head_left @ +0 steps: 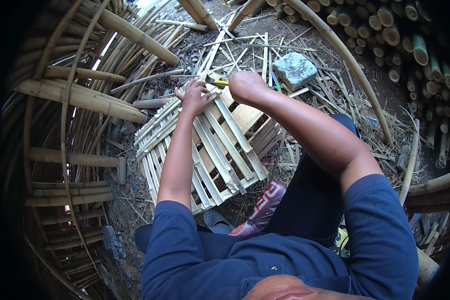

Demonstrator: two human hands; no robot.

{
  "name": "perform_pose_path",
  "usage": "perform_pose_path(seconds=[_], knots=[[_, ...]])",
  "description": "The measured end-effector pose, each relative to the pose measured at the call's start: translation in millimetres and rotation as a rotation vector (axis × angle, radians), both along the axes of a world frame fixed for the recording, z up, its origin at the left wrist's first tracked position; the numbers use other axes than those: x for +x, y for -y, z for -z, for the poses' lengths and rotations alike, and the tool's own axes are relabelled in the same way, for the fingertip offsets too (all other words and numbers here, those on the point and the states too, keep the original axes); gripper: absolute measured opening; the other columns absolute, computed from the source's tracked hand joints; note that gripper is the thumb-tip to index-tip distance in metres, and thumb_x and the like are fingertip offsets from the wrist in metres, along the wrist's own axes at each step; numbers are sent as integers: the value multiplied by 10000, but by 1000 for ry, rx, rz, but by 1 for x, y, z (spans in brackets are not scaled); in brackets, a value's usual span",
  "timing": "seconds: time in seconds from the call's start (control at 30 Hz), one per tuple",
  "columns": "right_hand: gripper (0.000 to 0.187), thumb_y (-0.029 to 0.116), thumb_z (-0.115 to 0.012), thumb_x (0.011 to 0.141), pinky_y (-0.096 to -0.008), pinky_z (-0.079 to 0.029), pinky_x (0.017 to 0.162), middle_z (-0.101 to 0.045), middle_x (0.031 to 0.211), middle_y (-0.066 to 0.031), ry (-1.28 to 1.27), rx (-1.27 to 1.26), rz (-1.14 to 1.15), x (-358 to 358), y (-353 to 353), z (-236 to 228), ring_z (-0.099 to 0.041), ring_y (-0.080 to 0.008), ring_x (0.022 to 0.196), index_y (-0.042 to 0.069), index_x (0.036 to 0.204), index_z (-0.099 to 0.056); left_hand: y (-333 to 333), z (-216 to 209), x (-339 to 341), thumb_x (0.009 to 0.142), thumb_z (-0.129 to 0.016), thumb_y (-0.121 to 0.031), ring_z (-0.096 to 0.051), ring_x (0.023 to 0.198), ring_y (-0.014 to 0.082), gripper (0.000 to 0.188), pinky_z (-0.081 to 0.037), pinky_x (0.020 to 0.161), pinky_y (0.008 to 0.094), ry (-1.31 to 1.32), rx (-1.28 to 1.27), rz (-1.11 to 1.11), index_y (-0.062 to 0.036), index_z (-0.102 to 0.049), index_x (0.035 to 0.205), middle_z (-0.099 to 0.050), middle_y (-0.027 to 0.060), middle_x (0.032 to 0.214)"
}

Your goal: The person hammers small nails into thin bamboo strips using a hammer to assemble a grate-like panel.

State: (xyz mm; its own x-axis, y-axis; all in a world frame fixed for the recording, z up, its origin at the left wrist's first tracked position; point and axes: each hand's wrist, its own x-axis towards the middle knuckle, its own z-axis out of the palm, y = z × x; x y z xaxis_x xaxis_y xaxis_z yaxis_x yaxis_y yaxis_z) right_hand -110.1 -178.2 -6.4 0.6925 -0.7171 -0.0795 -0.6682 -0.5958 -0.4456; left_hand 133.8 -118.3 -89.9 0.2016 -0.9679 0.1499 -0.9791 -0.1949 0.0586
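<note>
Pale bamboo-slat panel [211, 143] seemingly mostly assembled, far edge likely unfinished: left hand [195, 97] splayed there, right hand [247, 88] gripping yellow-black tool [220, 82].

Slatted panel [233, 124]: showing pale cream
Tool [220, 82]: showing yellow and black
Stone block [295, 71]: showing mottled grey, beyond slatted panel
Shirt [225, 270]: showing navy
</note>
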Motion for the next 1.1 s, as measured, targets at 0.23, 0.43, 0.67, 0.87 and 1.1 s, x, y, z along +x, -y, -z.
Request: perform_pose_path(seconds=[0.23,0.43,0.67,0.87,1.1], knots=[[220,119,-626,900,-424,-599,831,-769,1073,-160,11,-15,6,-1,2,1,-753,-320,1010,58,1039,-785,-16,35,-4,899,-777,-341,-640,1151,196,161,-202,1087,598,-270,-314,-124,-198,-789,972,-746,-19,1114],[221,103,-627,888,-429,-596,836,-766,1062,-175,7,-30,10,-4,0,-2,-753,-336,998,44,1033,-783,-23,52,-3,870,-816,-226,-713,1024,218,205,-452,1001,380,-396,-437,-121,-118,-800,1044,-774,63,1061],[219,83,-622,861,-457,-589,853,-754,1047,-210,20,10,43,-20,0,-6,-742,-374,984,15,1011,-766,-21,57,-9,857,-805,-85,-729,962,211,170,-538,914,325,-505,-541,66,-40,-798,1020,-782,93,1019],[368,313,-612,1024,-476,-561,816,-740,1006,-233,-83,108,73,-17,1,-18,-729,-382,941,-30,1060,-739,-24,58,-6,816,-821,-139,-714,927,247,117,-477,910,400,-582,-591,108,-102,-812,926,-779,57,951],[475,372,-614,1036,-489,-469,607,-655,702,-225,0,75,83,-21,20,0,-604,-336,583,-73,892,-700,-24,54,-15,797,-829,-157,-722,922,219,155,-471,940,385,-554,-604,17,-136,-805,949,-787,16,937]])
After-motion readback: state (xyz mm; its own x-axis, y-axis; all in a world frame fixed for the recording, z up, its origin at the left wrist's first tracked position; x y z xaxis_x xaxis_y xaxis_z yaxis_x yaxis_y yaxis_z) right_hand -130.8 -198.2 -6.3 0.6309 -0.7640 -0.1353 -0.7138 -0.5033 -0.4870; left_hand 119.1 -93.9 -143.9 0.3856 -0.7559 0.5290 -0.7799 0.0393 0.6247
